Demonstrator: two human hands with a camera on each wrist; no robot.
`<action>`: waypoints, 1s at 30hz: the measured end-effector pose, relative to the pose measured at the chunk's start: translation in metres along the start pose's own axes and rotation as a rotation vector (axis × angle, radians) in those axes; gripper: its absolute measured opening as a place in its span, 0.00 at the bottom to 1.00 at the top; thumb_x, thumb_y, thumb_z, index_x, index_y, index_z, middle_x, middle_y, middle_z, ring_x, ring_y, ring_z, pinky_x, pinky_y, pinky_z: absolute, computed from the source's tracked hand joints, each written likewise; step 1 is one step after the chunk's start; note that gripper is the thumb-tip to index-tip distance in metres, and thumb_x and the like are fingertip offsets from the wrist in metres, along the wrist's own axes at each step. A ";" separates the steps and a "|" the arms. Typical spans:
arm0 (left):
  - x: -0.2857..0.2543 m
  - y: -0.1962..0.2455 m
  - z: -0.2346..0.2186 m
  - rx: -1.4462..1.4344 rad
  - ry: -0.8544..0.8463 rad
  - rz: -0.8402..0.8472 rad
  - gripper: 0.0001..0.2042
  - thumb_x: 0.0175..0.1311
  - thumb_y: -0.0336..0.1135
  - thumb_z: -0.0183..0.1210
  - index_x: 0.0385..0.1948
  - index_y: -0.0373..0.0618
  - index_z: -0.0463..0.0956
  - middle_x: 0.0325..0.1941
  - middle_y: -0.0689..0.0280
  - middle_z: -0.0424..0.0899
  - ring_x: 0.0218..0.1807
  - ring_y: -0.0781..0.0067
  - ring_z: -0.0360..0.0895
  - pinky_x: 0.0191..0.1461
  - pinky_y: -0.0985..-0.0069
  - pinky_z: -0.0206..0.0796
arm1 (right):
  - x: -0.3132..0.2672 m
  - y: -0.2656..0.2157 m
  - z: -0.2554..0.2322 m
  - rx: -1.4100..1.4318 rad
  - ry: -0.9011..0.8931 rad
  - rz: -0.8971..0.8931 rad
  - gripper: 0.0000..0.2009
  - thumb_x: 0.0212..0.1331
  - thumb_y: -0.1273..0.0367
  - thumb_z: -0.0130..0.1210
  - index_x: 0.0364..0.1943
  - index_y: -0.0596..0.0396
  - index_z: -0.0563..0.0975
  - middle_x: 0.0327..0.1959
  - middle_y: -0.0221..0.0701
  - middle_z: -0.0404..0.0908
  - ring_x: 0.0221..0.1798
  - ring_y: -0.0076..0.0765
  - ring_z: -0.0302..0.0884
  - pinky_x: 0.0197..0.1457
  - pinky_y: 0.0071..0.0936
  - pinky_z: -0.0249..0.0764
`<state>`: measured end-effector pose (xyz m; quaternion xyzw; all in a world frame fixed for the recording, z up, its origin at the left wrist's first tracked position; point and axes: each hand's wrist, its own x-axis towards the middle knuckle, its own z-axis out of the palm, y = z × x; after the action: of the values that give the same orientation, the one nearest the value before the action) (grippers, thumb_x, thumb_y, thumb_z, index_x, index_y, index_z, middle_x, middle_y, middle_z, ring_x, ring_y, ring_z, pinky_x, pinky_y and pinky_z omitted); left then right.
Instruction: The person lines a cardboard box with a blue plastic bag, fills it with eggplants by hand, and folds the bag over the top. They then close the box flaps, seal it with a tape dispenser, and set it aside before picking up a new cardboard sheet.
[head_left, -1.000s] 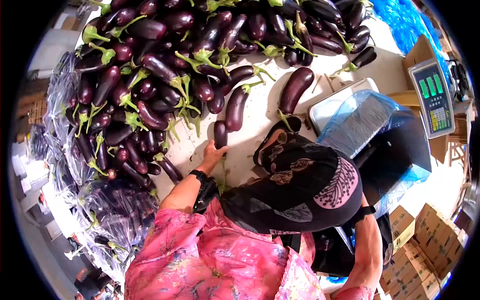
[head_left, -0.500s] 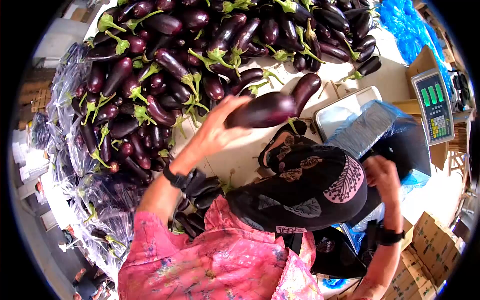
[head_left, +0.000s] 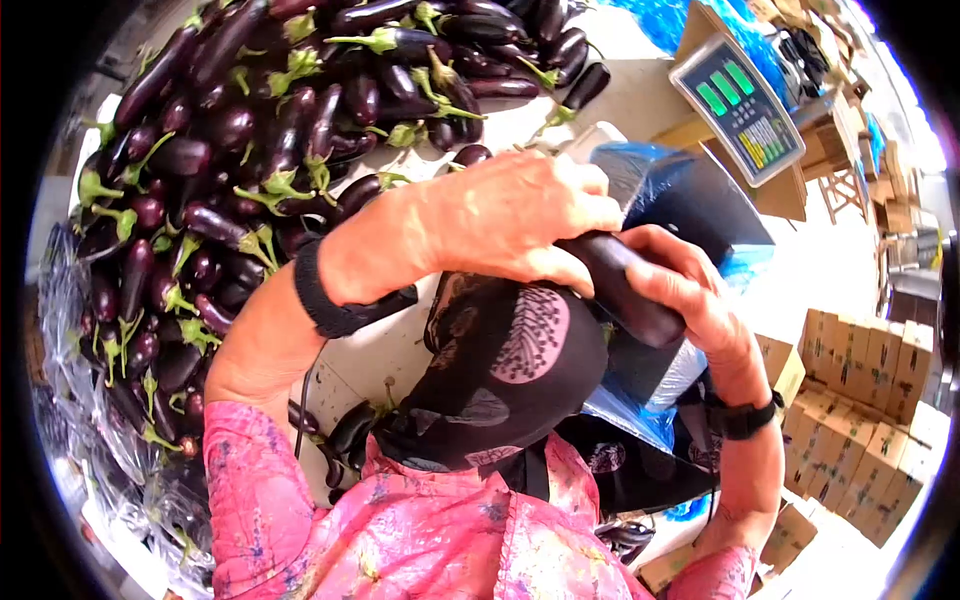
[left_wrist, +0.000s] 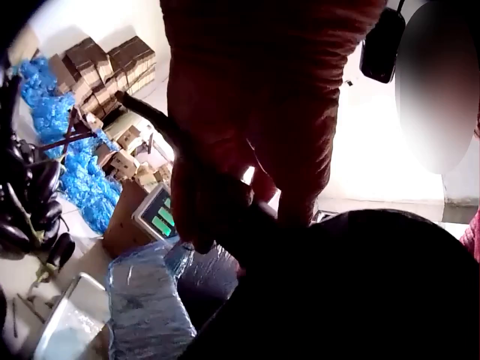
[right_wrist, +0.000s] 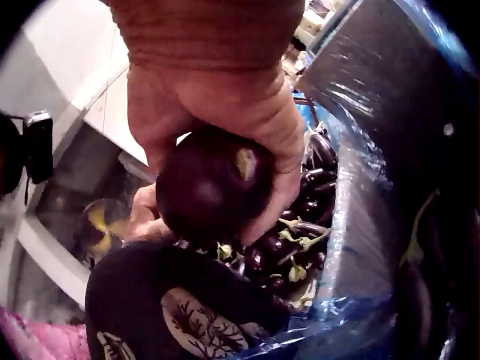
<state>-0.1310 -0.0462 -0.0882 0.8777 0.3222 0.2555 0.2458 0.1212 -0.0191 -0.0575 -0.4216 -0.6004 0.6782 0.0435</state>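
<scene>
Both hands hold one dark purple eggplant [head_left: 630, 290] in front of the black patterned head covering [head_left: 500, 360]. My left hand [head_left: 520, 215] grips its upper end; a curved stem [left_wrist: 154, 112] sticks out past these fingers in the left wrist view. Around the lower body curl the fingers and thumb of my right hand [head_left: 690, 285]. The rounded bottom of the eggplant, with a pale scar [right_wrist: 245, 163], faces the right wrist camera. Just beyond the hands stands a dark container lined with a clear blue plastic bag [head_left: 625, 165].
A big heap of eggplants [head_left: 230, 130] covers the table's left and far side. Inside the lined container lies another eggplant [right_wrist: 416, 292]. A scale display [head_left: 738, 108] stands behind it. Stacked cartons [head_left: 860, 370] are at the right, and clear plastic wrapping [head_left: 70, 350] hangs at the left.
The left hand took an eggplant from the table, lifted it and carried it right. The right hand came up from the container side and now grips the eggplant too. The head view has shifted right.
</scene>
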 end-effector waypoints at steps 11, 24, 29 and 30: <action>-0.031 0.011 0.005 -0.858 0.862 -0.647 0.14 0.69 0.37 0.61 0.50 0.41 0.74 0.45 0.69 0.81 0.44 0.82 0.78 0.48 0.82 0.71 | 0.042 0.050 0.015 1.191 -0.334 0.135 0.34 0.73 0.46 0.39 0.66 0.66 0.64 0.46 0.59 0.79 0.42 0.59 0.84 0.38 0.44 0.84; 0.014 0.000 0.040 -0.961 0.490 -0.580 0.16 0.67 0.37 0.62 0.51 0.37 0.76 0.42 0.67 0.82 0.45 0.80 0.76 0.52 0.79 0.69 | 0.025 0.037 0.012 0.601 -0.137 -0.074 0.24 0.68 0.57 0.56 0.59 0.61 0.72 0.46 0.33 0.81 0.48 0.27 0.79 0.53 0.26 0.76; -0.029 -0.028 0.067 -1.054 0.521 -0.610 0.15 0.72 0.40 0.56 0.54 0.41 0.75 0.40 0.67 0.83 0.41 0.80 0.79 0.44 0.79 0.73 | -0.020 0.072 0.004 0.574 0.305 0.009 0.26 0.69 0.60 0.53 0.66 0.58 0.66 0.56 0.39 0.78 0.59 0.37 0.77 0.64 0.37 0.73; -0.045 -0.034 0.073 -1.035 0.479 -0.710 0.15 0.74 0.40 0.53 0.54 0.41 0.75 0.38 0.66 0.83 0.40 0.78 0.81 0.43 0.79 0.73 | -0.030 0.076 0.001 0.573 0.332 0.009 0.27 0.68 0.58 0.54 0.67 0.57 0.65 0.58 0.38 0.77 0.60 0.36 0.75 0.65 0.37 0.72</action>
<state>-0.1319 -0.0739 -0.1763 0.4066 0.4730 0.4683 0.6258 0.1734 -0.0572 -0.1066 -0.4996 -0.3679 0.7418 0.2546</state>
